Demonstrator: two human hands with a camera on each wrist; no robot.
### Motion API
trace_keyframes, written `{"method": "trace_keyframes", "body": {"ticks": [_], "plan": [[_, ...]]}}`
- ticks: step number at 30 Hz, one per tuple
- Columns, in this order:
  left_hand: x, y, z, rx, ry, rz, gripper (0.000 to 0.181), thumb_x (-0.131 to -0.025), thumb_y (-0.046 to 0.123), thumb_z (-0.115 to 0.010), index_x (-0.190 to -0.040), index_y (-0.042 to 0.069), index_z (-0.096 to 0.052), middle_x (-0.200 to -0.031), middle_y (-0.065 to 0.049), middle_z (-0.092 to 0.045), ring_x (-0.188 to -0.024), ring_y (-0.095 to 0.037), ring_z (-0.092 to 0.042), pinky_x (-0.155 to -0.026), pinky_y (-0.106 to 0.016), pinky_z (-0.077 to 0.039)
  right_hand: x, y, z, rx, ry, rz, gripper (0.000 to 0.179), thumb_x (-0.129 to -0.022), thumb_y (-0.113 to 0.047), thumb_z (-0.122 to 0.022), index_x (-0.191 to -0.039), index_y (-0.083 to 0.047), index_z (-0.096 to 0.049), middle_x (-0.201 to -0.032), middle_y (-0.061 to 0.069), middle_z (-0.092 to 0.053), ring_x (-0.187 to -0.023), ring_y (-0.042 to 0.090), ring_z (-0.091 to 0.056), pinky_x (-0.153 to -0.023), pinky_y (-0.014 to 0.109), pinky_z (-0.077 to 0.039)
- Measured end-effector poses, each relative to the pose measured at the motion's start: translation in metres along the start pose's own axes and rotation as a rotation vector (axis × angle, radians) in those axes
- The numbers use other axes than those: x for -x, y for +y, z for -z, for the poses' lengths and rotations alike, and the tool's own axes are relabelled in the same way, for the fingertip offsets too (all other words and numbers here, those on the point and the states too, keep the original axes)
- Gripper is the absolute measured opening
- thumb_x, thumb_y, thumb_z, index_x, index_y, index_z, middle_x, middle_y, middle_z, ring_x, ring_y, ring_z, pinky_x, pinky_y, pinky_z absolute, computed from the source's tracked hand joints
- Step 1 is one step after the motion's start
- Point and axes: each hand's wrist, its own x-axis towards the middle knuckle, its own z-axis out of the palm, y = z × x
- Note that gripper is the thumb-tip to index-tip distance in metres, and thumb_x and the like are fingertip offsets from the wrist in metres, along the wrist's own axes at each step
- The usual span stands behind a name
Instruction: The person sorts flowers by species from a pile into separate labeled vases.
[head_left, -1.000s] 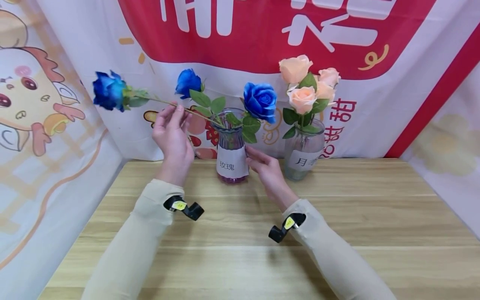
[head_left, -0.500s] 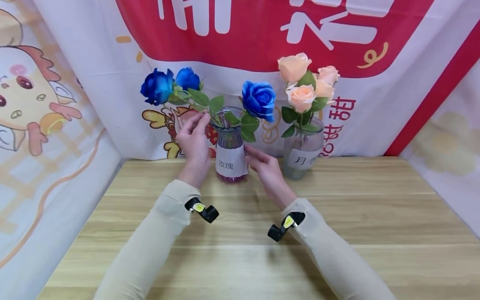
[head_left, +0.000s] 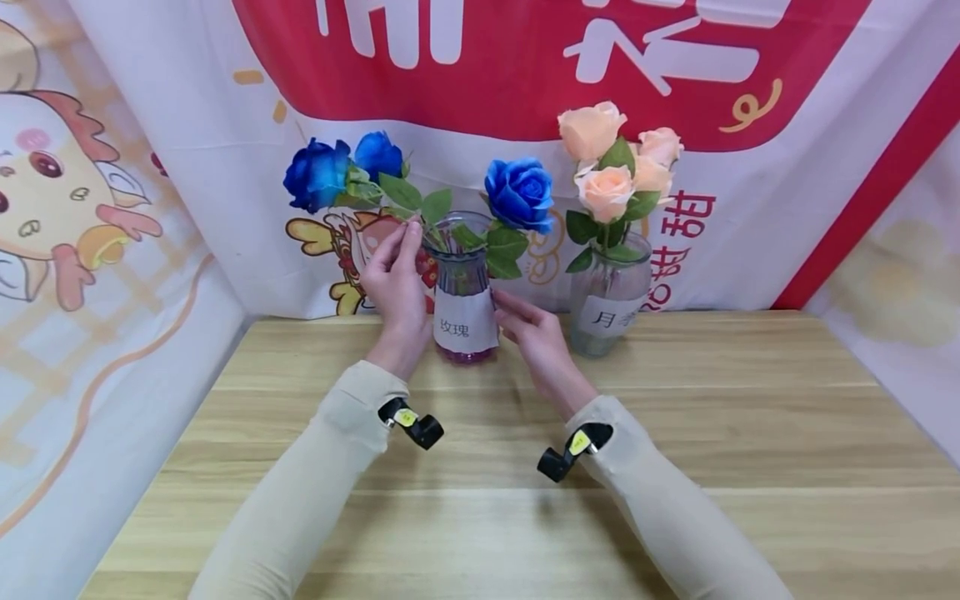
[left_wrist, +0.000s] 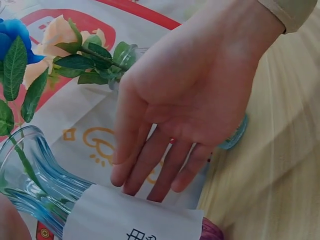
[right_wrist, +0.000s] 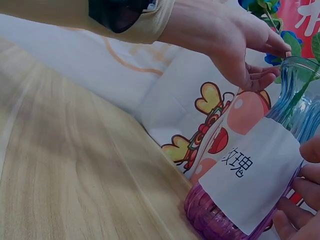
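A blue-to-purple glass vase [head_left: 461, 275] with a white paper label [right_wrist: 250, 175] stands on the table at the back. My left hand [head_left: 397, 287] pinches the stem of a blue rose [head_left: 317, 175] beside the vase's rim; the rose head leans out to the left. The stem's lower end is hard to make out among the leaves. Two other blue roses, one behind left [head_left: 378, 155] and one at right [head_left: 519, 193], lean out of the same vase. Against the vase's right side rest the fingers of my right hand [head_left: 536, 337], fairly straight, palm showing in the left wrist view.
Just right stands a clear glass vase [head_left: 609, 287] of peach roses [head_left: 604, 193], also labelled. A printed cloth [head_left: 480, 108] hangs directly behind both vases. The wooden table [head_left: 480, 517] stretches toward me, and more cloth covers the left side.
My left hand has moved right toward the vase's rim, bringing the blue rose with it until its head is beside the rear-left rose. The right hand has stayed at the vase.
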Motion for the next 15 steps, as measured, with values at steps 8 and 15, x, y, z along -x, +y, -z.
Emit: {"method": "trace_keyframes", "body": {"ticks": [8, 15], "plan": [[0.0004, 0.0021, -0.0016, -0.126, -0.029, 0.023, 0.025, -0.095, 0.027, -0.082, -0.117, 0.014, -0.083, -0.118, 0.002, -0.082, -0.109, -0.008, -0.072, -0.094, -0.021, -0.058, 0.0005, 0.0004, -0.0005, -0.002, 0.005, 0.0, 0.046, -0.108, -0.013, -0.06, -0.154, -0.012, -0.056, -0.16, 0.003, -0.057, -0.148, 0.022, -0.052, -0.125, 0.042, -0.044], [0.0064, -0.0076, 0.0045, 0.044, -0.033, 0.066, 0.041, -0.094, 0.024, -0.084, -0.131, 0.008, -0.076, -0.13, -0.006, -0.078, -0.12, -0.013, -0.07, -0.108, -0.028, -0.057, 0.0024, 0.0043, -0.0008, -0.021, 0.02, 0.029, 0.044, -0.108, -0.01, -0.059, -0.152, -0.011, -0.058, -0.159, 0.005, -0.058, -0.149, 0.021, -0.052, -0.125, 0.044, -0.044]]}}
